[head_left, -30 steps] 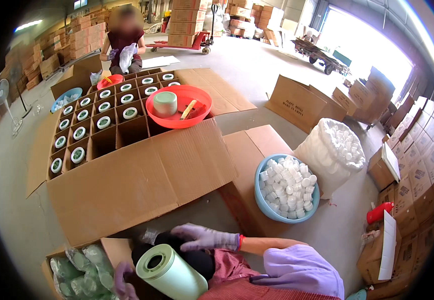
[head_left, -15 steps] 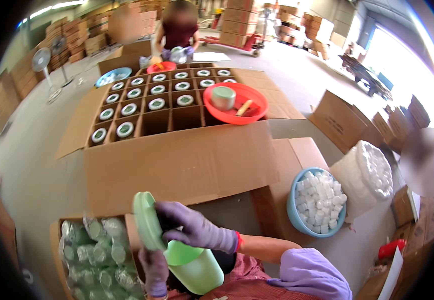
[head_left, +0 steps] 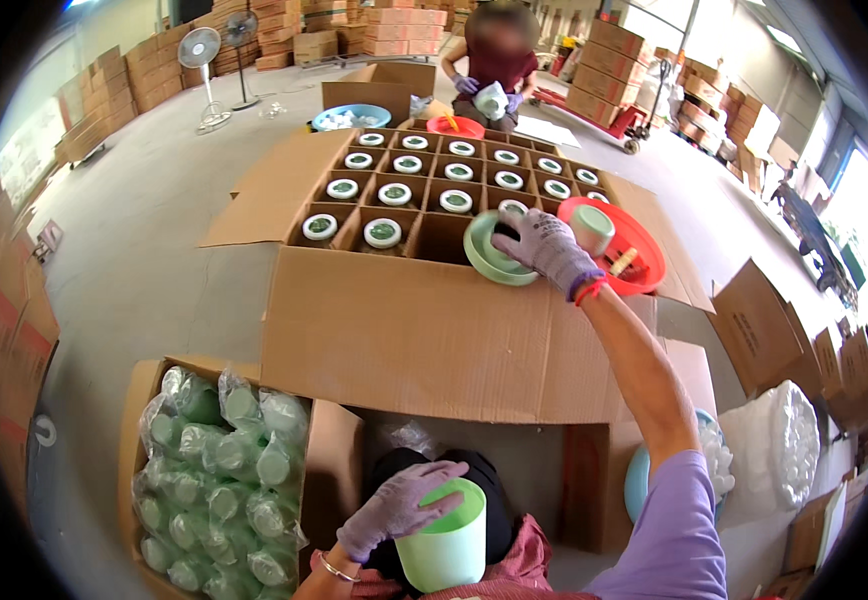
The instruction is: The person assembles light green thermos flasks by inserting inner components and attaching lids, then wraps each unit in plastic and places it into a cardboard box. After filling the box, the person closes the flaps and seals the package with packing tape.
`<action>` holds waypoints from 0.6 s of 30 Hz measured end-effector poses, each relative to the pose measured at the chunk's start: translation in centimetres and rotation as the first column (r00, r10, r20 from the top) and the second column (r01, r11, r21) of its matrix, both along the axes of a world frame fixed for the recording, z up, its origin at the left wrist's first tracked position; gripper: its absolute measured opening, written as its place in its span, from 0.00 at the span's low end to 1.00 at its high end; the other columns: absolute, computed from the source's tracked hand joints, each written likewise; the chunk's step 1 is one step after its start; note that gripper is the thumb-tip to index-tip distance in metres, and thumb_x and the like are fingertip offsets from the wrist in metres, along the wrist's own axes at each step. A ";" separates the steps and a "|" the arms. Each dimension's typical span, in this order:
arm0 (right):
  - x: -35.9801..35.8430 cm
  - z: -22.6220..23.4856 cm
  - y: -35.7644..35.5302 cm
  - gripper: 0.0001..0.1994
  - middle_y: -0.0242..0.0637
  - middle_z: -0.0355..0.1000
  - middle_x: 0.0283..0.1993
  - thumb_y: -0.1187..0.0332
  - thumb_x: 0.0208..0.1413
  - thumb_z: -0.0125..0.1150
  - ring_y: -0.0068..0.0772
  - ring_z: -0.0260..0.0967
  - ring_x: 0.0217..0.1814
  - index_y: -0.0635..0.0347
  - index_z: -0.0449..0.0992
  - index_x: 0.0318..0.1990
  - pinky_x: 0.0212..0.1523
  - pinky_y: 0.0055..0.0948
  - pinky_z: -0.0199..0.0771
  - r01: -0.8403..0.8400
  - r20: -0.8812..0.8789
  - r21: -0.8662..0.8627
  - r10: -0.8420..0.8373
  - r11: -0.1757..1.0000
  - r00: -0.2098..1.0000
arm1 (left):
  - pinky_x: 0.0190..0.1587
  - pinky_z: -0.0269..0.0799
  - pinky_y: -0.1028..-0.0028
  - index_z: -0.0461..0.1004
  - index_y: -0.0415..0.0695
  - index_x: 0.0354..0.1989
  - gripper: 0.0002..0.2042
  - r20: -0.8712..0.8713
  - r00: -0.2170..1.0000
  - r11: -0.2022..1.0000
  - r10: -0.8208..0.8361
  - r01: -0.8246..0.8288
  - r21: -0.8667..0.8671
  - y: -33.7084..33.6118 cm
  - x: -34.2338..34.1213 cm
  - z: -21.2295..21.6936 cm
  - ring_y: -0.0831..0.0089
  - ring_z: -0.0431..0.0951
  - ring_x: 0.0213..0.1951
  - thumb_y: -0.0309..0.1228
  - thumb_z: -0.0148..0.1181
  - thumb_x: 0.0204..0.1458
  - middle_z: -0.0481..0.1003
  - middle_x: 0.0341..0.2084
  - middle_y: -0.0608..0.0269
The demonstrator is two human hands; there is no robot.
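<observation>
A pale green container [head_left: 444,552] stands open-mouthed at the person's lap. The left hand [head_left: 406,508] lies across its rim; whether those fingers clamp it, I cannot tell. The right hand [head_left: 551,250] has its fingers closed on a round green lid [head_left: 489,264], held over the near edge of a divided carton [head_left: 414,315], just beside a red bowl [head_left: 646,250]. Wrapped green pieces [head_left: 224,495] fill a box [head_left: 135,420] at left; beyond the carton, a co-worker [head_left: 502,65] holds something pale.
</observation>
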State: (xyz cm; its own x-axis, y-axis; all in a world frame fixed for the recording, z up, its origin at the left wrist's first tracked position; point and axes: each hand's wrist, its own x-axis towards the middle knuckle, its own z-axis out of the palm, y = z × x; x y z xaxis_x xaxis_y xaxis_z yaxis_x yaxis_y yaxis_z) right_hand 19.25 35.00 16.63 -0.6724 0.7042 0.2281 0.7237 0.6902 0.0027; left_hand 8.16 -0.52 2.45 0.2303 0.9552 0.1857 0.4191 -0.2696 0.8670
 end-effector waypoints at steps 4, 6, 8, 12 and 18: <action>-8.4 -0.1 -0.2 0.16 0.45 0.73 0.42 0.55 0.51 0.60 0.45 0.72 0.48 0.54 0.78 0.43 0.49 0.42 0.73 -0.200 0.010 0.265 0.205 0.943 0.979 | 0.59 0.66 0.65 0.68 0.40 0.59 0.21 0.063 0.997 0.996 -0.042 0.047 -0.078 0.6 -0.5 -0.9 0.55 0.71 0.55 0.36 0.56 0.58 0.71 0.53 0.50; -14.0 -2.6 -0.1 0.19 0.43 0.73 0.47 0.57 0.50 0.61 0.48 0.71 0.52 0.52 0.76 0.49 0.52 0.43 0.73 -0.428 -0.012 0.100 0.432 0.898 0.902 | 0.59 0.65 0.65 0.68 0.40 0.59 0.21 0.072 0.996 0.995 -0.060 0.066 -0.076 1.0 -0.5 -1.0 0.56 0.71 0.56 0.36 0.56 0.59 0.71 0.54 0.50; -18.6 -5.5 0.0 0.27 0.50 0.70 0.51 0.56 0.48 0.63 0.52 0.70 0.55 0.46 0.71 0.58 0.56 0.44 0.71 -0.434 -0.025 -0.063 0.433 0.899 0.901 | 0.59 0.65 0.65 0.68 0.40 0.58 0.21 0.076 0.994 0.994 -0.079 0.085 -0.074 1.2 -0.6 -0.7 0.57 0.71 0.56 0.37 0.55 0.59 0.71 0.54 0.50; -19.5 -6.7 1.6 0.29 0.56 0.71 0.48 0.58 0.47 0.65 0.57 0.71 0.52 0.45 0.69 0.61 0.53 0.44 0.73 -0.353 -0.002 -0.261 0.365 0.898 0.931 | 0.59 0.65 0.68 0.68 0.38 0.58 0.21 0.226 0.973 0.993 -0.037 0.061 -0.100 0.9 -1.3 -0.9 0.62 0.72 0.56 0.36 0.55 0.60 0.71 0.55 0.53; -14.7 1.5 -2.0 0.26 0.53 0.67 0.46 0.63 0.45 0.67 0.56 0.66 0.51 0.57 0.70 0.53 0.52 0.46 0.69 -0.419 -0.486 0.172 0.447 0.891 0.751 | 0.57 0.70 0.61 0.59 0.42 0.65 0.26 0.880 0.348 0.934 0.324 -0.268 -0.238 3.7 -5.2 0.5 0.59 0.71 0.57 0.43 0.50 0.62 0.67 0.59 0.55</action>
State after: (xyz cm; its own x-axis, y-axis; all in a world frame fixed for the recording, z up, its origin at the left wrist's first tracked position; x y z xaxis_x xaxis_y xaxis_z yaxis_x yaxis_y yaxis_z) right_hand 4.52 32.97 18.18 -0.6837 0.3444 0.6434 0.2553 0.9388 -0.2312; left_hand 2.95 3.21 2.97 -0.3427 0.9380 0.0514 -0.5610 -0.2483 0.7897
